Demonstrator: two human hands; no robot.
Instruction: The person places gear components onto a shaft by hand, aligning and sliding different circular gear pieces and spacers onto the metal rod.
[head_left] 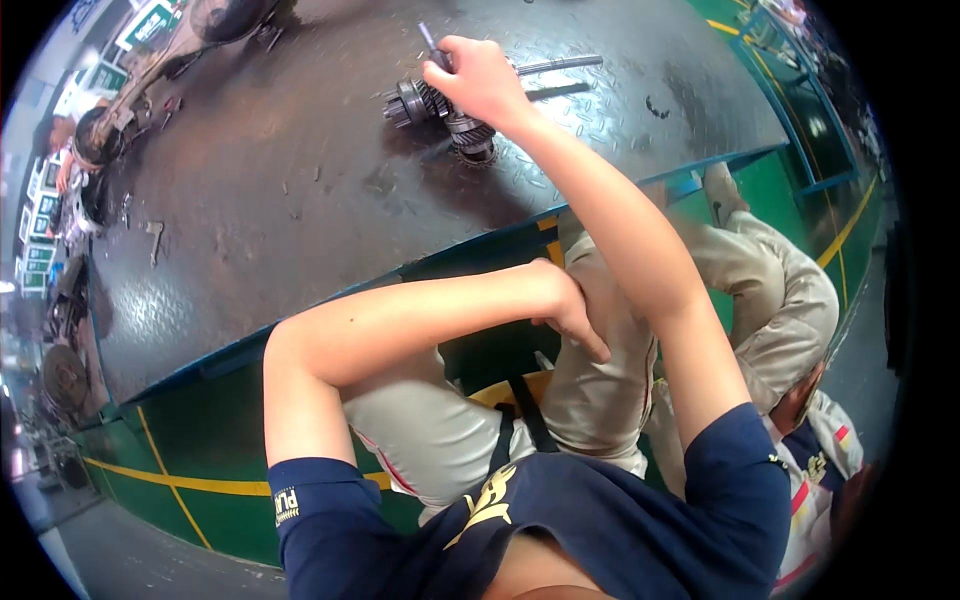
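The dark steel gear shaft with its stacked toothed wheels lies on its side on the worn grey checker-plate platform, its long axis running from the stubby end at my left toward the larger gear under my wrist. It looks oily and dull, with fine teeth showing on at least two rings. My right hand sits directly over its right-hand end, fingers curled tight around a thin grey metal rod whose tip pokes up and away from my fist; the shaft lies just below and to the left of that grip. A longer grey metal bar lies flat on the plate just beyond my knuckles. My left hand is well back, holding nothing, fingers bent loosely and resting against my beige trouser knee, so the right is far nearer. Small loose fittings dot the plate further left.
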